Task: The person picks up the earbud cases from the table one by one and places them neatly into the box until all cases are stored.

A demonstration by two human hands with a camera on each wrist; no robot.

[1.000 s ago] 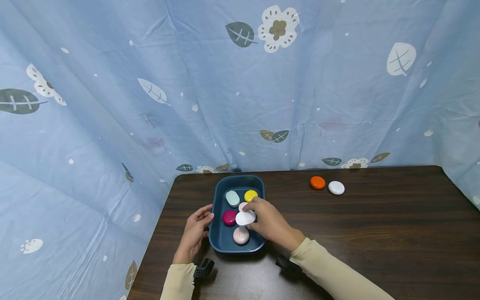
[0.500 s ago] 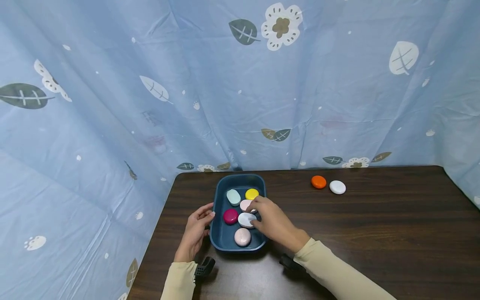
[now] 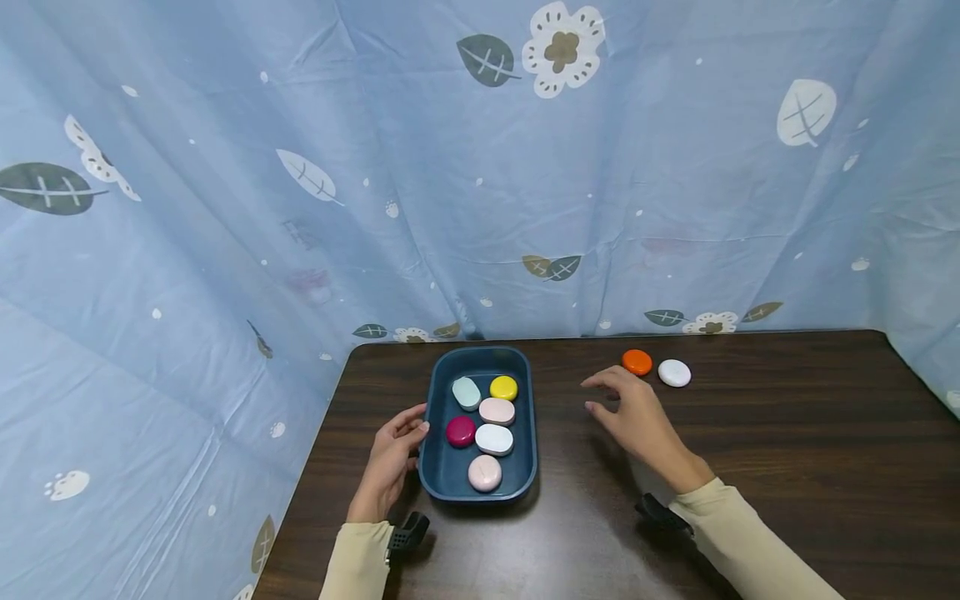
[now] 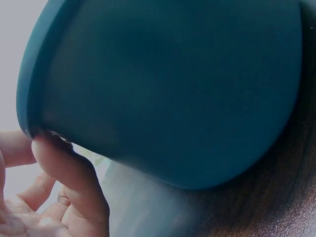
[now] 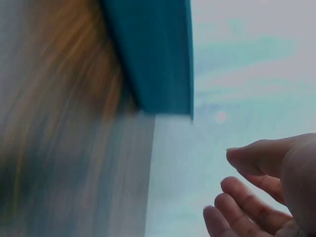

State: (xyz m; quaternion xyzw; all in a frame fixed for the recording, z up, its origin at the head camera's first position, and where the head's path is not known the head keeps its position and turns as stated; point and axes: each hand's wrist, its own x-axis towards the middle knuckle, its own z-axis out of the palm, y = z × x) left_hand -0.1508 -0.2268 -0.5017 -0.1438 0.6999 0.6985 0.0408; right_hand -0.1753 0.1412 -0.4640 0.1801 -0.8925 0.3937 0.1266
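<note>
A dark blue rectangular tray (image 3: 477,497) stands on the table. My left hand (image 3: 392,462) holds its left rim, with the thumb (image 4: 61,158) against the outer side just under the lip. Several smooth, rounded, pebble-like pieces lie inside: a pale green one (image 3: 467,393), a yellow one (image 3: 503,387), a pale pink oval (image 3: 497,411), a magenta one (image 3: 461,431), a white oval (image 3: 494,439) and a pink round one (image 3: 484,472). To the right of the tray my right hand (image 3: 637,417) hangs over the table, fingers loosely bent, holding nothing.
An orange round piece (image 3: 637,362) and a white round piece (image 3: 674,372) lie near the table's back edge, just beyond the right hand. The dark wooden table (image 3: 795,433) meets a blue patterned curtain (image 3: 420,192) at the back and left.
My right hand has let go of the white oval, now lying in the tray, and has moved right, out over the table. The left hand has stayed at the tray's rim.
</note>
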